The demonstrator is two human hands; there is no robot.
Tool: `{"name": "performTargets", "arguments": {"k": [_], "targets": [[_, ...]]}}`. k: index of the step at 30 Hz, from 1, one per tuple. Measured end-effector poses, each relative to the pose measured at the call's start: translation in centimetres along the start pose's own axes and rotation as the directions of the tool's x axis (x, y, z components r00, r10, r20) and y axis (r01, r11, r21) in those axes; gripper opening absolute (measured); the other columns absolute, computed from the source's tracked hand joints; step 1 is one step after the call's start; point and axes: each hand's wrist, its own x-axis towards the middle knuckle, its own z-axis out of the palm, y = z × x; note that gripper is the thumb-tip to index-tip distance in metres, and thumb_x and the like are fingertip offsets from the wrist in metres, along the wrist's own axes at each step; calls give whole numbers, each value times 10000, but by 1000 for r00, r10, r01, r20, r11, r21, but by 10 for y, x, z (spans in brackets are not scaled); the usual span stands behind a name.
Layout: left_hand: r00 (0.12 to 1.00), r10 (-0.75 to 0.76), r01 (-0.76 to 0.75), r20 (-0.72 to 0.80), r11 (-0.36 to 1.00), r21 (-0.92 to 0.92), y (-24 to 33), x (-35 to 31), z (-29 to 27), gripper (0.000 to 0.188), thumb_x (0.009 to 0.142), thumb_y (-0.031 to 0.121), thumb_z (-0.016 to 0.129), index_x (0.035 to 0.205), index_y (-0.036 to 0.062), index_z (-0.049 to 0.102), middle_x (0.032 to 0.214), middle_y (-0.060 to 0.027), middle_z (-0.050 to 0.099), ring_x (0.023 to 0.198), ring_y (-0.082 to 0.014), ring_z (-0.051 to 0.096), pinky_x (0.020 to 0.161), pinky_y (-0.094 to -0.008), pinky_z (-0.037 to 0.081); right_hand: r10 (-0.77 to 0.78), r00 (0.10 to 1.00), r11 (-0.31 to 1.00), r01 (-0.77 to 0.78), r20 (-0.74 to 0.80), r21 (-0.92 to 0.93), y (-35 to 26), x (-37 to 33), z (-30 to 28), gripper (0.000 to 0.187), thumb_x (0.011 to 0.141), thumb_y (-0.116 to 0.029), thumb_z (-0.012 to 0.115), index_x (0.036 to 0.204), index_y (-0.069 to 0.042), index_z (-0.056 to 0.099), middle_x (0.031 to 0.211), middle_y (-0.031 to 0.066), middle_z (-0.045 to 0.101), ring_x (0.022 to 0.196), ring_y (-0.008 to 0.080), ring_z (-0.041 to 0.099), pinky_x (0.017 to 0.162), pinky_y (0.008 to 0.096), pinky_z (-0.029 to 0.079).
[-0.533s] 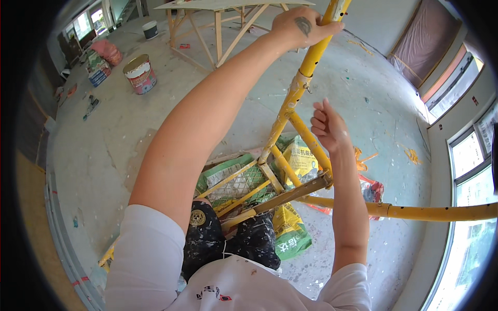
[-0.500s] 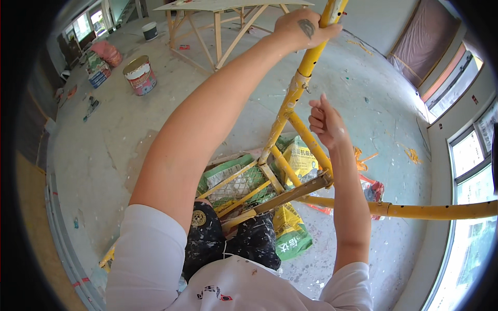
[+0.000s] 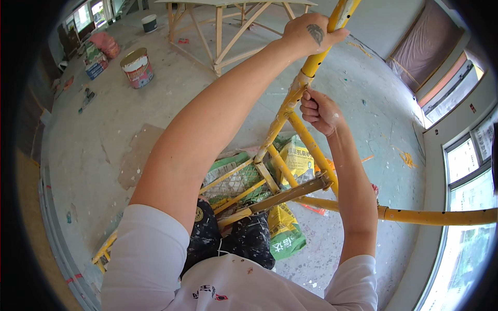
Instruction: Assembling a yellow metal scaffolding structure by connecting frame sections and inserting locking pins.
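Observation:
A yellow scaffold frame [image 3: 275, 129], paint-worn and splashed with white, stands close in front of me. Its tubular upright [image 3: 317, 59] leans up to the right. High on this tube, my left hand [image 3: 311, 35] is wrapped around it, thumb to the right. Lower down, where the upper tube meets a whitish collar [image 3: 301, 81], my right hand [image 3: 320, 111] pinches at the joint's right side. Its curled fingers cover the small metal pin there. A mesh platform [image 3: 244, 189] and a brown crossbar [image 3: 293, 193] belong to the lower part of the frame, near my legs.
Green and yellow bags [image 3: 288, 241] lie beneath the frame. A long yellow tube [image 3: 436, 215] runs out to the right, toward the windows [image 3: 467, 160]. Farther off stand a wooden-legged table [image 3: 218, 36], a paint bucket [image 3: 137, 70] and a dark pail [image 3: 149, 24].
My right hand has moved up and left, from beside the frame onto the joint. My left hand keeps its hold on the tube; the view has shifted slightly.

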Motion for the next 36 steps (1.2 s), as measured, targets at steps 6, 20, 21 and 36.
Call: {"name": "performTargets", "arguments": {"k": [6, 20, 21, 36], "targets": [[992, -56, 84, -117, 964, 253, 29, -3, 8, 498, 920, 518, 576, 845, 46, 713, 724, -100, 683, 709, -263, 689, 677, -403, 536, -12, 997, 989, 0, -77, -150, -8, 2, -3, 271, 1057, -294, 507, 844, -126, 509, 619, -103, 245, 509, 42, 214, 438, 212, 193], [999, 44, -45, -18, 994, -104, -29, 25, 13, 466, 928, 477, 619, 838, 28, 704, 715, -149, 672, 698, -304, 677, 678, -437, 522, 89, 996, 996, -90, -7, -13, -13, 2, 10, 285, 1068, -310, 487, 857, -121, 522, 658, -93, 250, 551, 48, 226, 464, 206, 215], [999, 43, -45, -21, 993, -110, -30, 26, 14, 466, 928, 477, 619, 838, 28, 704, 715, -149, 672, 698, -304, 677, 678, -437, 522, 121, 993, 990, -120, 5, -76, -19, 5, 3, 269, 1058, -299, 511, 870, -109, 543, 650, -94, 263, 547, 49, 231, 465, 209, 211], [997, 67, -69, -37, 996, -48, -23, 5, 5, 613, 882, 646, 562, 915, 62, 742, 871, -113, 709, 848, -282, 698, 768, -420, 548, 482, 871, 759, -469, -93, -453, -67, 14, 11, 338, 1061, -359, 499, 844, -101, 513, 671, -75, 303, 573, 59, 276, 478, 205, 245]]}}
